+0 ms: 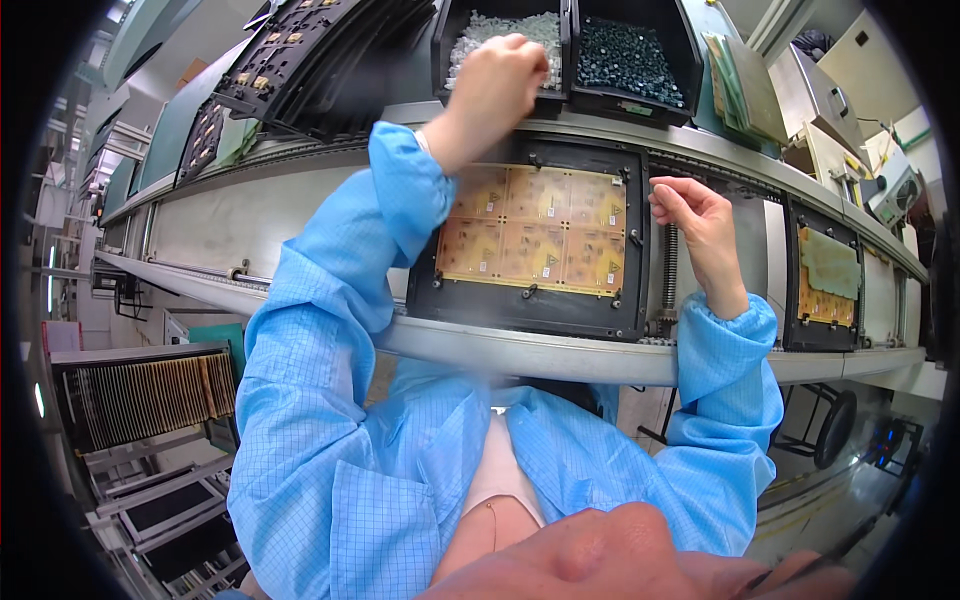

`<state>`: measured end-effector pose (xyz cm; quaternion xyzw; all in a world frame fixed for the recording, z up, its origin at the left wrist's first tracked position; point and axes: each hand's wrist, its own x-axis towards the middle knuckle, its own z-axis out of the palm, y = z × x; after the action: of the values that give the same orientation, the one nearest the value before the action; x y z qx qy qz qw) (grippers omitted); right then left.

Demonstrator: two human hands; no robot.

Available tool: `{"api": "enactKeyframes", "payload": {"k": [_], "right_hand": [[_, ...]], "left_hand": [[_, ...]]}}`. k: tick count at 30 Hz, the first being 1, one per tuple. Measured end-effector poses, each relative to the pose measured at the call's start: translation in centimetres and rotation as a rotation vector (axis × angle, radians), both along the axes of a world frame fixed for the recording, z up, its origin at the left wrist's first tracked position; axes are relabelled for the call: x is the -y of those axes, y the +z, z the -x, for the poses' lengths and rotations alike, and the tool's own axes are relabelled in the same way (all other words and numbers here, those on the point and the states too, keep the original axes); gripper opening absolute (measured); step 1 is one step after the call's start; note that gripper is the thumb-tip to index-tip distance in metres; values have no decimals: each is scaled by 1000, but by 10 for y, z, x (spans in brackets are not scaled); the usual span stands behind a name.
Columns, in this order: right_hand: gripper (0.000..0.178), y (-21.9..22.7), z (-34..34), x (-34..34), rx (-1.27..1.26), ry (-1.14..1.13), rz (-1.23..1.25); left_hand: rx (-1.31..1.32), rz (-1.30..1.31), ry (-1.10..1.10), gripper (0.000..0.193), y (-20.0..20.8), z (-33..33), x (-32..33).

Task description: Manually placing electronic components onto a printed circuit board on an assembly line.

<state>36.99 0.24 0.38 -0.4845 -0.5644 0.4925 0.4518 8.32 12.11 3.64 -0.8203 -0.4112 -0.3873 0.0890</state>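
Note:
My left hand point(497, 92) reaches over the near side of a black bin point(441, 50) full of small whitish parts point(483, 30). Its fingers curl inward; whatever they may hold is hidden. My right hand point(700, 225) hovers above the right edge of a black carrier frame point(530, 312), thumb and forefinger pinched together. Anything in that pinch is too small to make out. In the frame lies an amber circuit board panel point(533, 234) divided into several sections, with small white labels. My left sleeve covers part of its left side.
A second black bin point(635, 62) holds small dark parts. Conveyor rails point(560, 350) run left to right; farther right sits another carrier point(828, 275) with a greenish sheet over its board. Black trays point(300, 60) lean at the back left, and a slotted rack point(145, 400) stands at the left.

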Motion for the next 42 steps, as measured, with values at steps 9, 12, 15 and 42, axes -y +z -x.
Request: {"api": "enactKeyframes", "payload": {"k": [9, 12, 15, 42], "right_hand": [[26, -17, -1, -10, -165, 38, 180], [23, -20, -7, -12, -106, 57, 183], [19, -16, -8, -12, 68, 28, 107], [13, -4, -10, -26, 778, 229, -614]], "left_hand": [[-157, 298, -19, 13, -7, 13, -38], [12, 292, -54, 12, -8, 12, -37], [117, 318, -125, 13, -6, 13, -31], [377, 689, -373, 19, -3, 28, 63]]}}
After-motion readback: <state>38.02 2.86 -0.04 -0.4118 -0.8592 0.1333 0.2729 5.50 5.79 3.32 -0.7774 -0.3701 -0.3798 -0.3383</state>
